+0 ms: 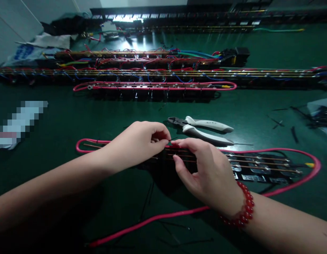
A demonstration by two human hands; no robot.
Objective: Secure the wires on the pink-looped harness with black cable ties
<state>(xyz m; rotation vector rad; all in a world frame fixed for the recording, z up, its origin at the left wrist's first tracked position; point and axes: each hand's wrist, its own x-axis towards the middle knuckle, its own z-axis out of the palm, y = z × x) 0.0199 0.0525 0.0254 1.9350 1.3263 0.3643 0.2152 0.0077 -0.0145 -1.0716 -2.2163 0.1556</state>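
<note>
My left hand pinches a thin black tie between thumb and forefinger, above a long assembly with copper rods. Close on its right, my right hand wears a red bead bracelet; its thumb and forefinger are apart, the fingertips near the tie and the rods. A thick red cable runs along the assembly, loops round its right end and comes back toward the front left. Pliers with white and grey handles lie just behind my right hand. My hands hide the middle of the assembly.
Behind lies another assembly with a looped red cable, and behind that longer wired bars. Loose black ties are scattered in front. A plastic bag is at the right edge, and a blurred pale item at the left.
</note>
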